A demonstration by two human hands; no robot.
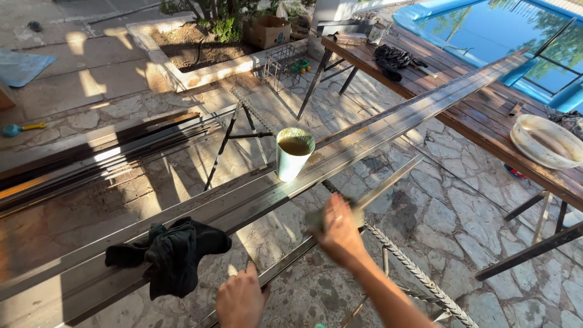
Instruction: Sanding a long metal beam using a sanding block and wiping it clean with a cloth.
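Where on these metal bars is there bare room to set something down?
Free: the bars between the can and the table; a shorter stretch between the can and the black rag. Crowded: near the left hand and right hand, on the thin bar.

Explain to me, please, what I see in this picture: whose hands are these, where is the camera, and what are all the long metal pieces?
There is no machine here: a person works with two bare hands, and the single camera sits on the person's head, looking down. The left hand steadies the near end of a long thin grey metal bar. The right hand presses a small greenish pad onto that bar. Behind it, wider long metal profiles lie on stands, carrying a pale metal can of brownish liquid and a crumpled black cloth. On the right stands a brown wooden table with a round white bowl and dark gloves. Below is stone paving.
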